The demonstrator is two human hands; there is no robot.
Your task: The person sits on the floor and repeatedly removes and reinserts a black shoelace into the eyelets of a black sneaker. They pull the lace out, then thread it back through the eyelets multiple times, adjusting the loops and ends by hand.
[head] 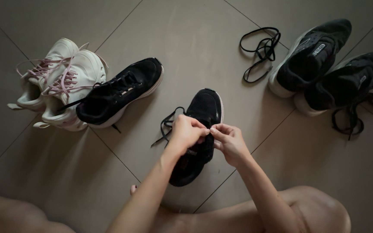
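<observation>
**Both hands on black shoe's lace**

Black sneaker (201,129) on tiled floor (195,47), directly under both hands. Left hand (185,133) and right hand (229,140) each have grip pinched shut on black lace (165,125) over the tongue. Second black sneaker (117,92) and white pair (61,82) left; black pair (329,69) and loose lace (262,49) right.

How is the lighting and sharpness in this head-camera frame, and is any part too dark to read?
Head view: dim, soft light, no glare on the floor tiles. Left hand and right hand are sharp, with no motion blur. The black shoe under them loses detail in shadow, as do the two black shoes at right. The white shoes with pink laces read clearly. Corners darken slightly.
</observation>
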